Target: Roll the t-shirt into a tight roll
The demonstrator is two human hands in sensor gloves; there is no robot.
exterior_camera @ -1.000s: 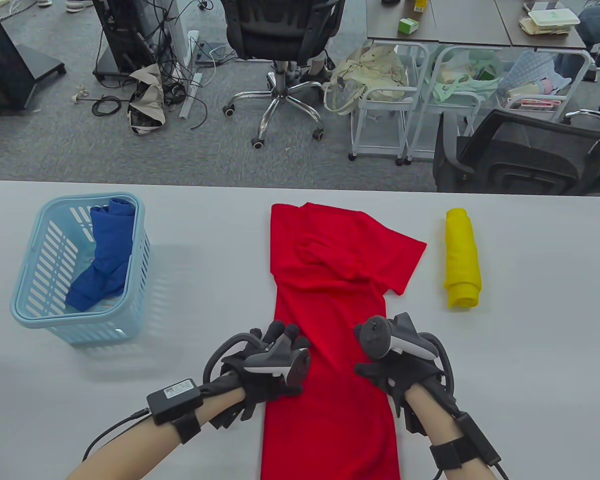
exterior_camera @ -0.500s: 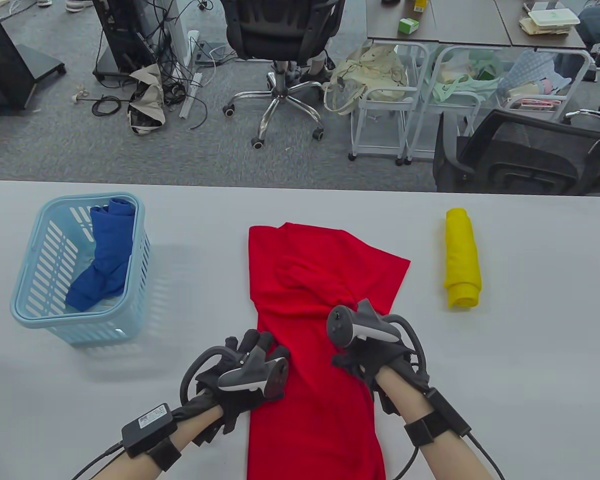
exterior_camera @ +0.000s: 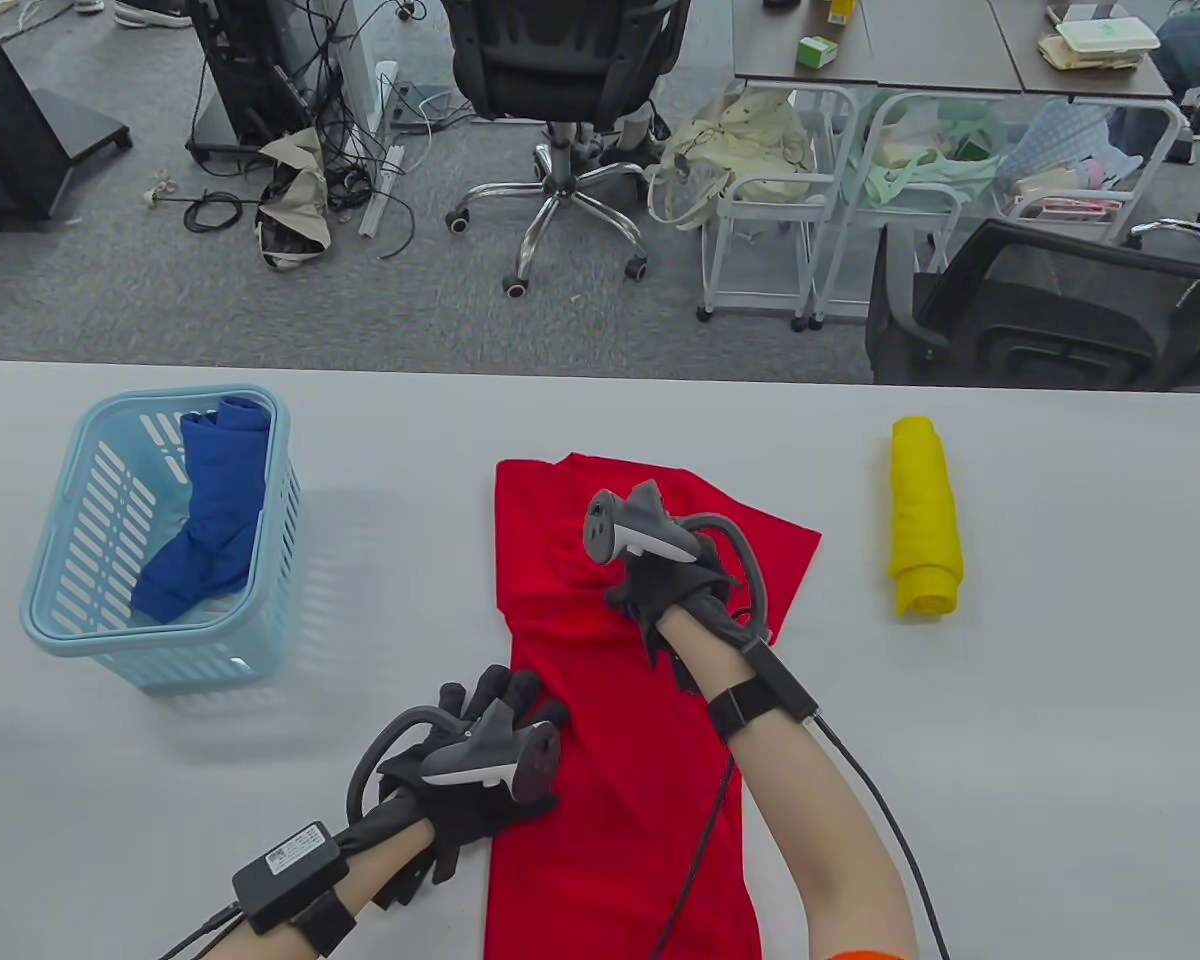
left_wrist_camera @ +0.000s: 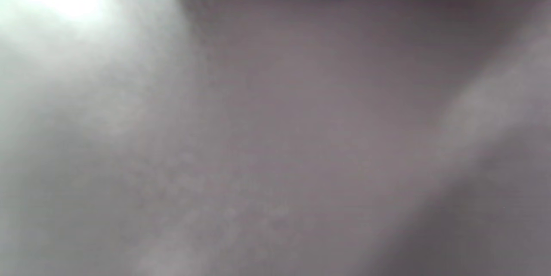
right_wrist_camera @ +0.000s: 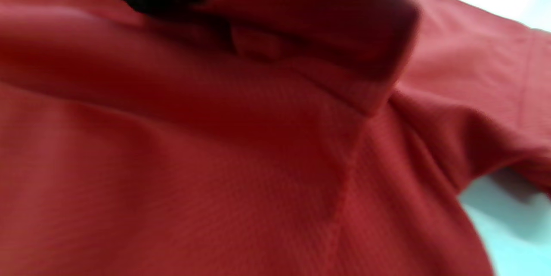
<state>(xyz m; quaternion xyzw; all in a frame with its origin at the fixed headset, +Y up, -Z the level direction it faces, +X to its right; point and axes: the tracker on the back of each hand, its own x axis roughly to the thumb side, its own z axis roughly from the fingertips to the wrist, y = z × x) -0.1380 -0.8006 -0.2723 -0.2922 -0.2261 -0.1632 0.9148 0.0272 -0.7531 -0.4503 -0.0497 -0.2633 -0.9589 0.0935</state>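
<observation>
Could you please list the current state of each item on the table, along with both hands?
red t-shirt: lying flat, not yet rolled, right sleeve out.
yellow t-shirt: rolled up, lying on the table.
blue garment: bunched inside the basket.
basket: upright.
left hand: resting on the red shirt's left edge.
right hand: on the shirt's chest area; grip unclear.

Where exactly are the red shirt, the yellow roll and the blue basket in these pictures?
red shirt (exterior_camera: 620, 800): table view, on the flat lower body.
yellow roll (exterior_camera: 924, 515): table view, on its middle.
blue basket (exterior_camera: 278, 500): table view, on its right wall.
</observation>
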